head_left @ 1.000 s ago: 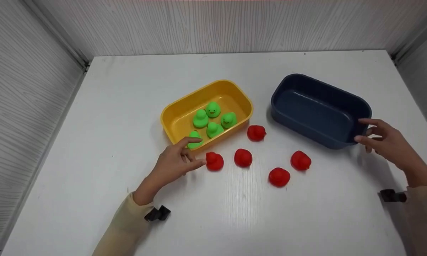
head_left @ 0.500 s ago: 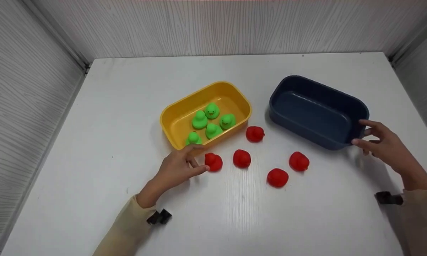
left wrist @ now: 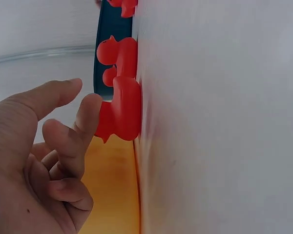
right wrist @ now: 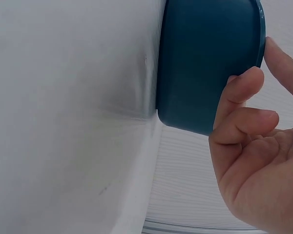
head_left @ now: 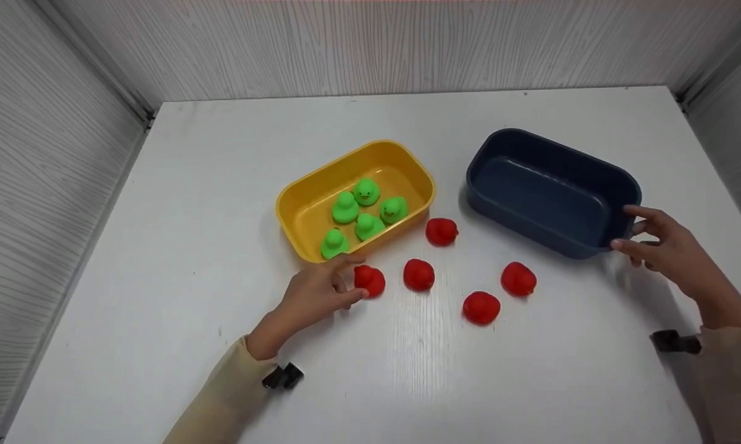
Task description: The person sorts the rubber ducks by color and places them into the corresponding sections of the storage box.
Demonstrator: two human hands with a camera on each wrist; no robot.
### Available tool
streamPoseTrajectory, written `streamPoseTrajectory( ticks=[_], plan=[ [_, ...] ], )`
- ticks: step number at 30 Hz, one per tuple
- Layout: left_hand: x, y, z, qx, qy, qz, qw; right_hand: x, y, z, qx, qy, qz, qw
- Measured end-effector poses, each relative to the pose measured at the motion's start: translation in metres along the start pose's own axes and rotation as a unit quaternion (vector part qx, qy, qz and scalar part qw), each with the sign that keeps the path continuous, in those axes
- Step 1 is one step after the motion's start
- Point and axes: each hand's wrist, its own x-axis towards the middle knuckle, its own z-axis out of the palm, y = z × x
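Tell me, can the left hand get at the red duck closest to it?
Probably yes. The left hand has its thumb and forefinger parted right at that red duck, and no other duck stands between them; the yellow tub is close behind but doesn't seem to block it.

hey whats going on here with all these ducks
A person's left hand is at the leftmost red toy duck, no closed grip visible. The right hand holds the right end of a dark blue rectangular plastic container, with no ducks inside. Five green toy ducks sit in a yellow rectangular plastic container; all five red ducks are on the white table.
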Motion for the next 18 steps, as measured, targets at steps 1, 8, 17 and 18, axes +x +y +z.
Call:
streamPoseTrajectory(
  ticks=[1, 8, 17, 18],
  plan=[
    [0.0001, 0.0007, 0.0004, 0.001, 0.001, -0.004, 1.0000, 0.0002, 0.0001, -0.0001, 0.001, 0.000, 0.000, 1.000],
    [0.0014, 0.0043, 0.0033, 0.031, 0.011, -0.011, 0.9994, 0.0014, -0.0003, -0.0020, 0.021, -0.005, 0.006, 1.000],
    [0.0052, 0.0037, 0.0060, 0.027, -0.005, -0.036, 0.9990, 0.0015, 0.0007, -0.0016, 0.030, -0.008, 0.003, 1.000],
    [0.0052, 0.0034, 0.0061, 0.027, -0.007, -0.039, 0.9989, 0.0015, 0.0008, -0.0013, 0.031, -0.009, 0.002, 0.999]
  ],
)
